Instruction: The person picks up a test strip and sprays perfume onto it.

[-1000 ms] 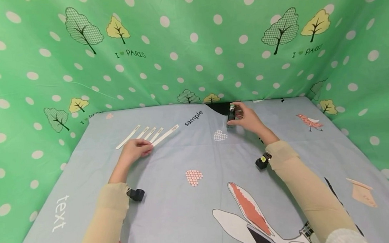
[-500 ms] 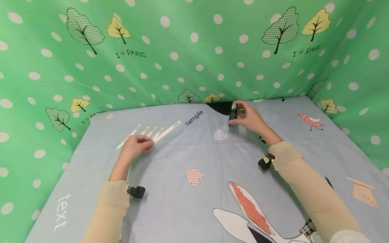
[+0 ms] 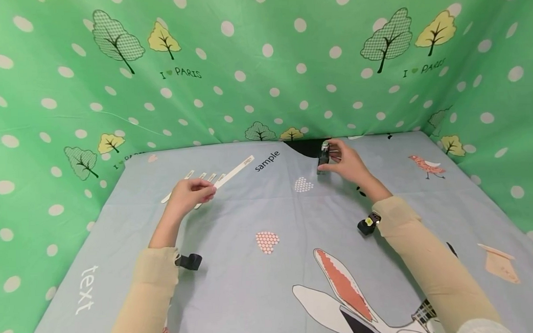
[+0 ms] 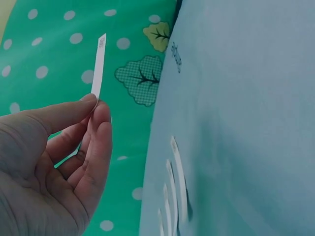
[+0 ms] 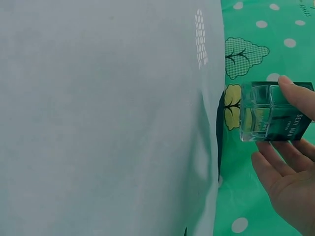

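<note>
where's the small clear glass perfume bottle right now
In the head view the small clear glass perfume bottle is at the far middle of the blue sheet, gripped by the right hand, right of the printed word "sample".

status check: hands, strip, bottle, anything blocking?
Left hand pinches one paper strip, lifted off the cloth. Right hand grips the glass bottle, raised. Four strips lie flat on the cloth. Nothing between the hands.

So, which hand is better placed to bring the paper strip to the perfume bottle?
Left, most likely. The left hand already pinches one paper strip lifted off the table, while the right hand grips the perfume bottle. Four more strips lie on the cloth.
</note>
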